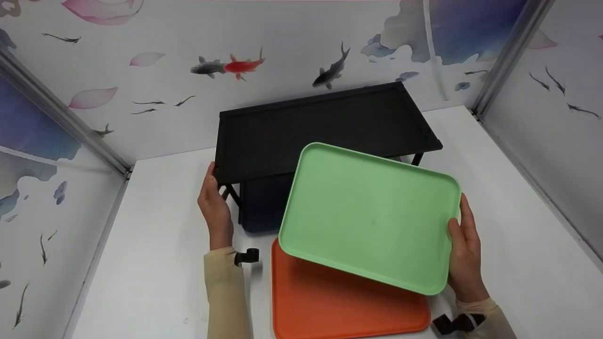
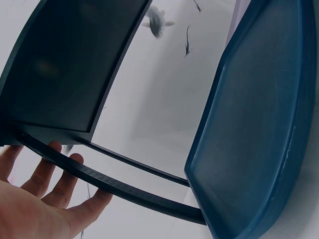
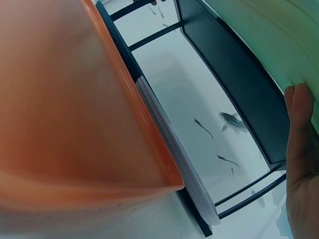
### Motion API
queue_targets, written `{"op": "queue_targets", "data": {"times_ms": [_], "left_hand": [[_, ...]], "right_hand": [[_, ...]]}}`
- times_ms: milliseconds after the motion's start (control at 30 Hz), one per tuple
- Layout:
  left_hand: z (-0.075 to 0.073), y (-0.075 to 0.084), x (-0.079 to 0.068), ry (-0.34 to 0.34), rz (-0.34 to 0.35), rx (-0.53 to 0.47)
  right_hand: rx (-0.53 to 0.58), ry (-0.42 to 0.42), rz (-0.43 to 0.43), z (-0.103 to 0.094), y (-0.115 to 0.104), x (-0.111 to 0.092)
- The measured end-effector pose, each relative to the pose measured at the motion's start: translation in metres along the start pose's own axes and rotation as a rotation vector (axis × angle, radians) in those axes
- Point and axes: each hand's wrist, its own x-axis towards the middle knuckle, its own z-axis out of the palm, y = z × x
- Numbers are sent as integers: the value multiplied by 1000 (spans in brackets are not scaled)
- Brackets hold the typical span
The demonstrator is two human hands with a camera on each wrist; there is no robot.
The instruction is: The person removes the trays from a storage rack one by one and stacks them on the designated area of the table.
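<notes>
My right hand point(image 1: 464, 254) grips a light green tray point(image 1: 372, 216) by its right rim, thumb on the upper face. The tray is tilted and held above an orange tray point(image 1: 344, 306), covering part of it. At the left end of a black two-level rack point(image 1: 325, 127), my left hand point(image 1: 215, 212) holds the top shelf's edge. In the left wrist view its fingers point(image 2: 65, 189) lie against the rack's leg bars. A dark blue tray point(image 1: 261, 207) sits low at the rack's front, partly hidden by the green tray.
Pale grey tray edges point(image 3: 174, 144) show between the orange tray and the rack in the right wrist view. The white table point(image 1: 155, 245) is bounded by a back wall point(image 1: 282, 28) printed with fish and by side walls with metal corner posts point(image 1: 509, 56).
</notes>
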Motion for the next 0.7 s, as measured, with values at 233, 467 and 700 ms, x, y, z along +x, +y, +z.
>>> {"op": "queue_targets", "data": {"times_ms": [233,467,700], "left_hand": [[0,0,0,-1,3,-9],[1,1,-1,1,11,5],[1,1,0,0,-2,-7]], "right_hand": [[-3,-9,13,-1,-1,-1],[-44,-8,39,0,0,-2],[-46,-15,45,0,2,-2]]}}
